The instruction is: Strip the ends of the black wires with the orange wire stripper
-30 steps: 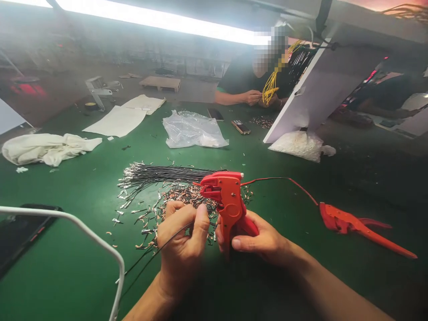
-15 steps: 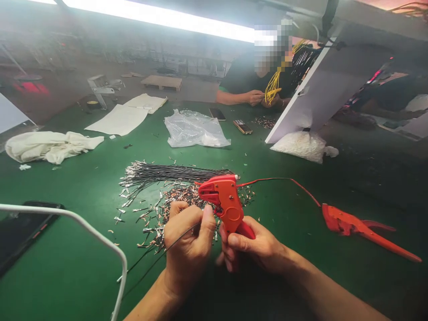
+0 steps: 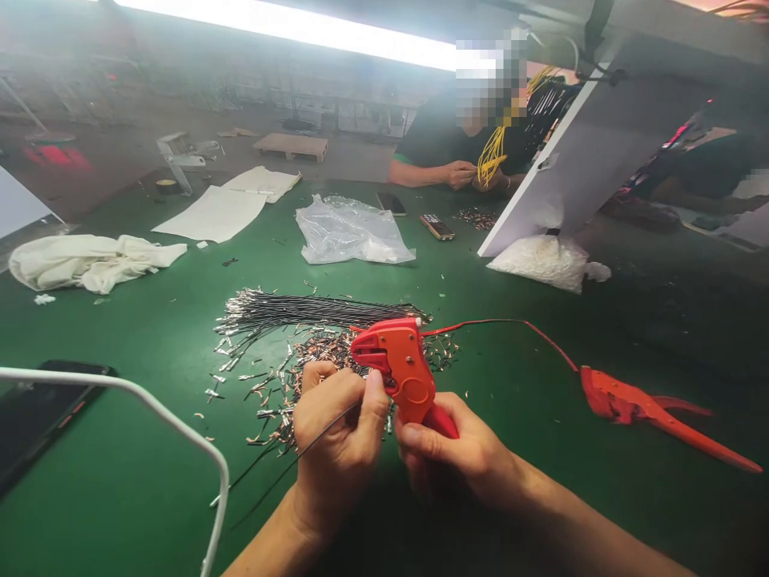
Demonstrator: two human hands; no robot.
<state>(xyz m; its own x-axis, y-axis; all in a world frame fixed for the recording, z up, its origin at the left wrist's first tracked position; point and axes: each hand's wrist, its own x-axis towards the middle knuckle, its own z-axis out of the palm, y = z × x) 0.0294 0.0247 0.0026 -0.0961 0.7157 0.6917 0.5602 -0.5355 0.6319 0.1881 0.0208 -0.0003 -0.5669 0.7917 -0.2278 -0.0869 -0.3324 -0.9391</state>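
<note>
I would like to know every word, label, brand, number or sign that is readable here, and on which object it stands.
No text is readable in this view.
Small phone: pale marks on its face, too small and blurred to read.
Red-orange hand tool in the right hand: no lettering can be made out.
White sheets: no writing can be made out.

left hand (image 3: pixel 336 421): bare | right hand (image 3: pixel 460 441): bare | left forearm (image 3: pixel 279 533): bare | right forearm (image 3: pixel 565 509): bare
</note>
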